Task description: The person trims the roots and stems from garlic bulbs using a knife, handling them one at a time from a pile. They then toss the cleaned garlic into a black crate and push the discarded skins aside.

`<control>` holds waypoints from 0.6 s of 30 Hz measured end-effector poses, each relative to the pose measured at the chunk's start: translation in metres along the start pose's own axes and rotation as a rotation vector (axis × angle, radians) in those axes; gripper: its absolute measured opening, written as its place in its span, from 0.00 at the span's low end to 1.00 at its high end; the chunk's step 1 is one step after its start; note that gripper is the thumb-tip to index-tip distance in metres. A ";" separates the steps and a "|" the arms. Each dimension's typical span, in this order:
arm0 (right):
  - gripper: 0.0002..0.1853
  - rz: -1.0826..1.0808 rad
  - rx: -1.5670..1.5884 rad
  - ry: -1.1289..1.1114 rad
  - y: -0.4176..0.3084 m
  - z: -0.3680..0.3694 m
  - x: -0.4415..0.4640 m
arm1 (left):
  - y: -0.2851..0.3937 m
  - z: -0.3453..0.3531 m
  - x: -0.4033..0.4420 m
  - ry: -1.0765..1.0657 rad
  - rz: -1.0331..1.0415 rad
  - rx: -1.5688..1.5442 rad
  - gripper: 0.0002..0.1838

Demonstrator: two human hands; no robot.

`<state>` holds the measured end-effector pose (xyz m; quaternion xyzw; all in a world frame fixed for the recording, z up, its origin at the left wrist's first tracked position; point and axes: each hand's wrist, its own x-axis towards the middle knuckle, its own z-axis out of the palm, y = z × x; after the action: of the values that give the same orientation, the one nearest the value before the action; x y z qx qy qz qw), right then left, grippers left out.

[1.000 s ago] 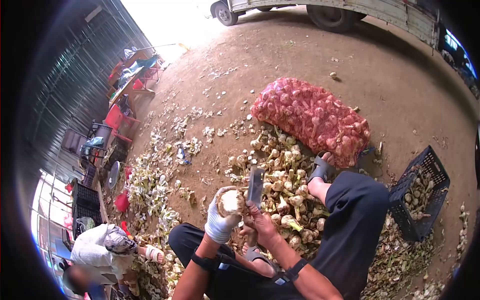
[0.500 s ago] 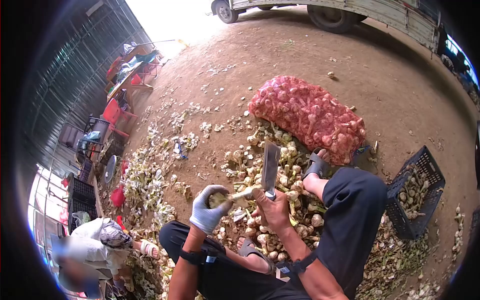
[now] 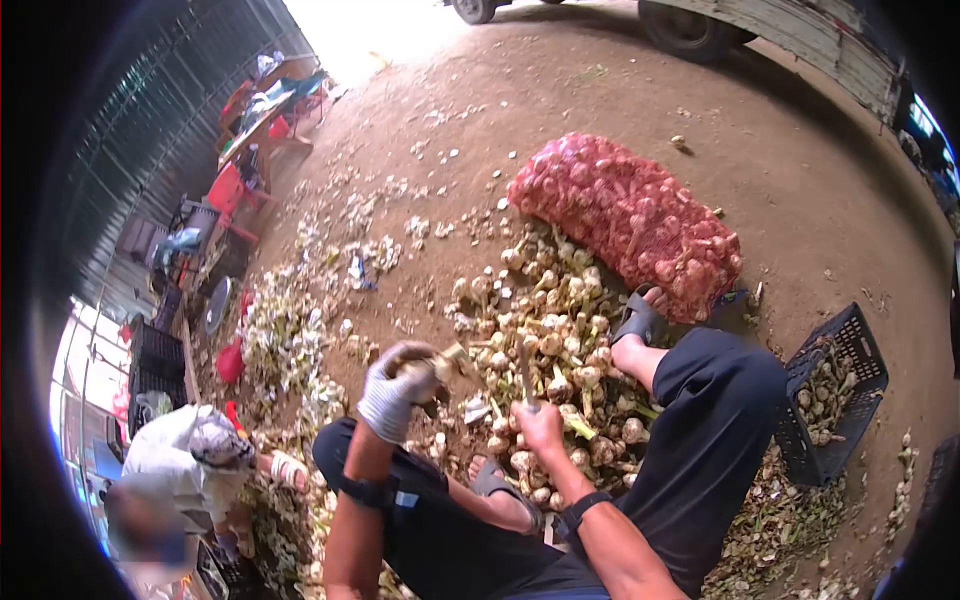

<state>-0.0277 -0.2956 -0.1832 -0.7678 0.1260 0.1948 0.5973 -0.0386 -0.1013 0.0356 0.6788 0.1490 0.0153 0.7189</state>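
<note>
My left hand [image 3: 385, 405], in a white glove, is closed round a garlic bulb [image 3: 422, 374]. A short pale stem points to the right out of its fingers. My bare right hand [image 3: 541, 428] grips the handle of a knife [image 3: 525, 368], whose blade stands up and shows nearly edge-on. Knife and bulb are apart. Below and beyond both hands lies a heap of garlic bulbs [image 3: 560, 350] with stems, between my sandalled feet.
A full red mesh sack of garlic [image 3: 630, 220] lies past the heap. At right a black crate [image 3: 835, 440] holds more garlic. Peelings [image 3: 290, 345] cover the ground at left, where another person [image 3: 190, 460] sits. A truck [image 3: 790, 45] stands at the back.
My left hand has moved left and up with the bulb, whose stem looks shorter. My right hand has dropped slightly, and the blade has turned from its broad face to edge-on.
</note>
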 end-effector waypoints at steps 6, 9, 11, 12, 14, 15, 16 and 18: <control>0.16 0.086 0.448 0.100 -0.013 -0.015 0.013 | 0.034 -0.131 -0.052 0.538 0.282 0.117 0.14; 0.16 0.122 0.589 0.159 -0.018 -0.020 0.019 | -0.006 -0.272 -0.128 0.685 0.068 0.736 0.08; 0.16 0.126 0.675 0.161 -0.037 -0.029 0.014 | -0.032 -0.320 -0.192 0.616 -0.178 1.329 0.07; 0.17 0.100 0.708 0.171 -0.029 -0.028 0.021 | -0.058 -0.343 -0.218 0.604 -0.398 1.421 0.10; 0.17 0.103 0.723 0.166 -0.031 -0.027 0.022 | -0.087 -0.324 -0.230 0.561 -0.335 1.498 0.16; 0.17 0.113 0.710 0.168 -0.031 -0.026 0.022 | -0.104 -0.295 -0.214 0.562 -0.256 1.349 0.15; 0.17 0.102 0.699 0.157 -0.028 -0.024 0.023 | -0.121 -0.271 -0.198 0.564 -0.182 1.197 0.15; 0.16 0.103 0.675 0.152 -0.025 -0.021 0.023 | -0.158 -0.226 -0.148 0.335 -0.133 1.143 0.20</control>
<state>0.0065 -0.3089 -0.1674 -0.5320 0.2663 0.1142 0.7956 -0.2619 0.0728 -0.0988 0.9356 0.2868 -0.0056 0.2059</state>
